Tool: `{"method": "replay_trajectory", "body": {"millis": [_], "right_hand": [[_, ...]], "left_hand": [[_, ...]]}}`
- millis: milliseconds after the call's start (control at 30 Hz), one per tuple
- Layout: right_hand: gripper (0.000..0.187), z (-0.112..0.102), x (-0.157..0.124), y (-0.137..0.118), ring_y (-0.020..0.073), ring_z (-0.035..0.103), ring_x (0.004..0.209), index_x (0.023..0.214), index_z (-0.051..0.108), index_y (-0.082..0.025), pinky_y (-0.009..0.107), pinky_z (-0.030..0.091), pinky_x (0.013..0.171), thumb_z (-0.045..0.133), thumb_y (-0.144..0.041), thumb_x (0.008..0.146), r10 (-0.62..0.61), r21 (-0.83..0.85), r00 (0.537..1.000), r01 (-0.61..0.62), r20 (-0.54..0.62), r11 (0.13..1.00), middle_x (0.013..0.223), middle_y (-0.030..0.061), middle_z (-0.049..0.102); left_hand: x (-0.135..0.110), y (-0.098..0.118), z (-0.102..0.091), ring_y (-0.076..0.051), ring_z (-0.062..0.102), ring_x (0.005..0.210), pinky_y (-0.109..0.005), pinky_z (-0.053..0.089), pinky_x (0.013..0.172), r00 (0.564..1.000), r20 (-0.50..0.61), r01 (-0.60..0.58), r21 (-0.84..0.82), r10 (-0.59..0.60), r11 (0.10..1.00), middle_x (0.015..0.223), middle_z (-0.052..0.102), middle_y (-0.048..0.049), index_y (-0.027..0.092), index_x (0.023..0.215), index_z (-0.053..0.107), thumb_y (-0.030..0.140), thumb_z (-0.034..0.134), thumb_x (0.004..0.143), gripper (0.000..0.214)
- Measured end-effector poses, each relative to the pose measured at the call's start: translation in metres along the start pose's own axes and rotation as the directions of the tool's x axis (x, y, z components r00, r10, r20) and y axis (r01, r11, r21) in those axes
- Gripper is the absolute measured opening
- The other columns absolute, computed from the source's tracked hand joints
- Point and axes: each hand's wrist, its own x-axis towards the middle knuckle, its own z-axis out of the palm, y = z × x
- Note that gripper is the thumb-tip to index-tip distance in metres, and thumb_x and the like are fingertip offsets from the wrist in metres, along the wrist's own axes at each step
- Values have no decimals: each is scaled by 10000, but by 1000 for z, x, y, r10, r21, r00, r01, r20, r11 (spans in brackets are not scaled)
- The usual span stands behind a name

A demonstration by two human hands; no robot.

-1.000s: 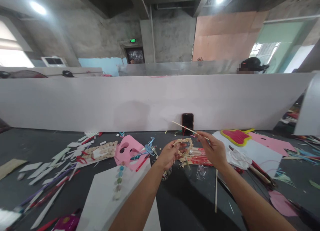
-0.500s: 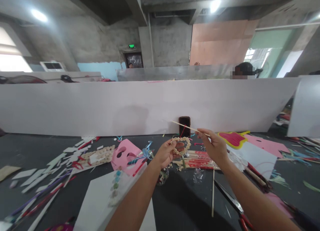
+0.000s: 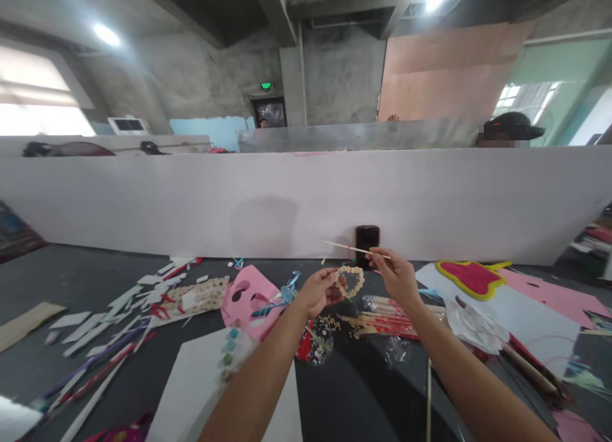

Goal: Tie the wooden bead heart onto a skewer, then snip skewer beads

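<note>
My left hand (image 3: 319, 293) is closed on the side of a small heart-shaped ring of pale beads (image 3: 360, 286), held upright above the table. Up and to its right, my right hand (image 3: 398, 280) pinches a thin wooden stick (image 3: 338, 244) near one end. The stick points left, nearly level, across the front of a dark phone (image 3: 367, 235) that leans on the white board. A short red thread (image 3: 349, 252) shows at the stick; whether it reaches the heart I cannot tell. Below the hands lie loose beads and a clear packet of mixed beads (image 3: 321, 347).
Wooden sticks in red-printed wrappers (image 3: 387, 324) lie below my right hand. A pink mask-like cutout (image 3: 248, 292) and white foam strips (image 3: 83, 327) spread leftward. On the right are a red-and-yellow shape (image 3: 471, 279) and tools (image 3: 530, 365). A white board (image 3: 191, 199) stands across the back.
The view has turned slightly left. My right hand and the stick sit a little lower relative to the phone. The red thread that ran down toward the heart now looks shorter.
</note>
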Motion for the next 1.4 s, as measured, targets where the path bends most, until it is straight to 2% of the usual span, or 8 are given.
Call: {"method": "replay_trajectory", "body": {"millis": [267,533,700,867,1000,1067,1167,1400], "right_hand": [[332,11,-17,25,191,663,689,934,659,-192,313,528,660,560,-478,799,71,-40,997,-69,42,997,809,67,726],[340,23,-17,35,195,666,705,936,655,-188,317,532,674,567,-482,790,106,-27,992,-104,73,994,827,73,725],[335,20,-26,33,188,669,704,950,655,-187,312,537,671,568,-471,795,122,-15,989,-121,84,993,827,71,727],[335,13,-31,24,182,668,711,956,651,-188,319,542,689,568,-471,797,122,-13,991,-122,58,992,832,70,726],[336,3,-34,14,177,662,712,956,651,-187,326,537,711,566,-473,801,109,-21,994,-108,30,994,831,68,723],[339,-2,-35,8,176,661,703,957,653,-186,328,538,704,569,-474,800,103,-25,994,-103,22,994,826,67,723],[342,-8,-36,-2,177,662,698,961,654,-186,328,541,694,575,-476,798,92,-29,996,-92,12,995,822,65,723],[304,-23,-34,-35,163,663,698,963,659,-188,312,543,687,577,-439,812,42,-61,998,-45,-47,997,799,51,723]], "left_hand": [[5,-17,-20,-149,652,723,-334,511,689,992,-94,98,106,-89,990,884,655,-51,176,998,541,307,659,782,279],[10,-15,-37,-109,636,696,-324,516,729,990,-137,63,285,-24,957,940,657,-61,175,1011,537,369,599,821,279],[12,-13,-40,-133,646,777,-325,521,764,980,-193,50,506,56,861,979,662,-91,158,1075,532,329,496,876,266],[-9,0,-37,-237,537,1124,-408,392,982,944,-215,12,780,250,625,1209,571,-129,174,1167,517,332,553,813,389],[-51,-3,-29,-324,300,1324,-491,140,1109,951,-83,-46,915,298,401,1347,476,-129,192,1203,521,409,746,587,690],[-71,-10,-26,-342,219,1360,-544,43,1106,972,28,-67,985,234,157,1401,419,-145,189,1257,481,470,755,541,817],[-89,-20,-22,-351,206,1365,-614,-10,1071,993,59,-40,983,107,-180,1451,342,-166,182,1351,366,516,682,603,878],[-97,-17,-27,-358,349,1291,-626,-7,1059,998,7,7,977,66,-211,1408,414,-149,218,1384,306,413,614,673,799]]}}
